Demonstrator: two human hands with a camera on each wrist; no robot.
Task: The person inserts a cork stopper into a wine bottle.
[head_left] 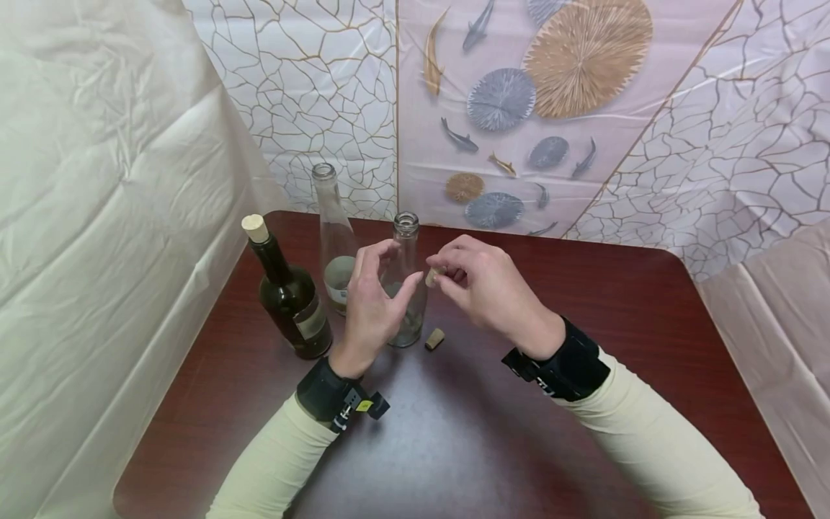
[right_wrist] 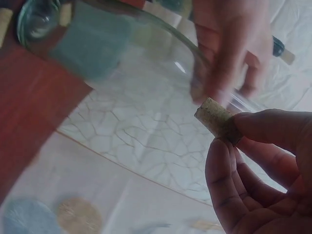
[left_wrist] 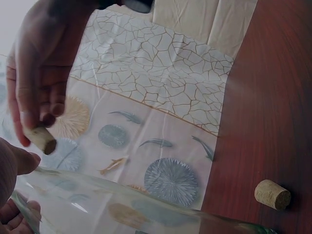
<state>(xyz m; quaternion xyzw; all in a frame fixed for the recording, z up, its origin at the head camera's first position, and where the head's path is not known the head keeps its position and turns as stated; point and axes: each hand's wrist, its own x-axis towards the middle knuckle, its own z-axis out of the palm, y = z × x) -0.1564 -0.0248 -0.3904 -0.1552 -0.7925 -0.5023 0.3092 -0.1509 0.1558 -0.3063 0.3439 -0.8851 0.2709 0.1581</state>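
Pinching one of three corks (right_wrist: 215,118): right grip (head_left: 488,287). Left grip (head_left: 376,299) spread near three bottles (head_left: 413,313).

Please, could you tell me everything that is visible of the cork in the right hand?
The cork is a short, light-brown cylinder with a speckled surface that looks like natural cork. It is tilted, off the table, and pinched by the fingers of the right hand, which partly cover one end; the other sticks out. In the head view it appears just right of the nearer clear bottle.
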